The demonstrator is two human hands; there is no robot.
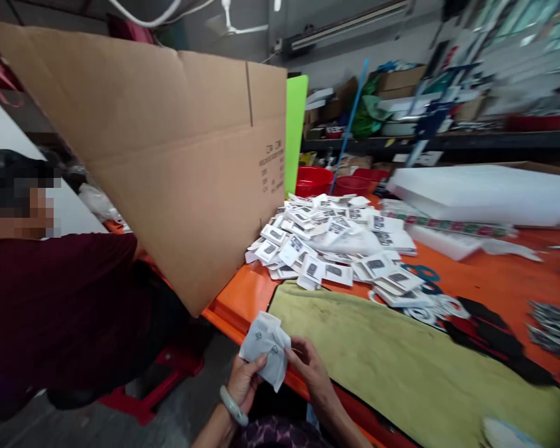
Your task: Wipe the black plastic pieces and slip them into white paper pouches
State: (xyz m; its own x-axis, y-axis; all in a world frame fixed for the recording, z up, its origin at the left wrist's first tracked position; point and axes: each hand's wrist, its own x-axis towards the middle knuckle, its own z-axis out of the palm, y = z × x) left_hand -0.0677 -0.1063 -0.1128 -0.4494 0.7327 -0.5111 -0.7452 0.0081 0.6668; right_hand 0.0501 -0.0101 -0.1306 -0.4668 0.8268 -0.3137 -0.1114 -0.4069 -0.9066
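Observation:
A small white plastic bag (pixel 265 339) with dark printed symbols is held up in front of me, tilted, above the table's near edge. My left hand (pixel 247 378) grips its lower left side with the thumb across the front. At the bag's right edge, my right hand (pixel 310 364) pinches it between thumb and fingers. What lies inside the bag is hidden. Beyond my hands, a yellow-green cloth (pixel 368 354) covers the near part of the orange table (pixel 242 292). A heap of printed white packets (pixel 312 270) sits behind the cloth.
A tall cardboard sheet (pixel 182 143) stands at the left, with a seated person (pixel 51 298) behind it. White foam blocks (pixel 485 193), a dark strap-like item (pixel 494 339) and metal pieces (pixel 555 326) lie at the right. Red basins (pixel 313 180) stand at the back.

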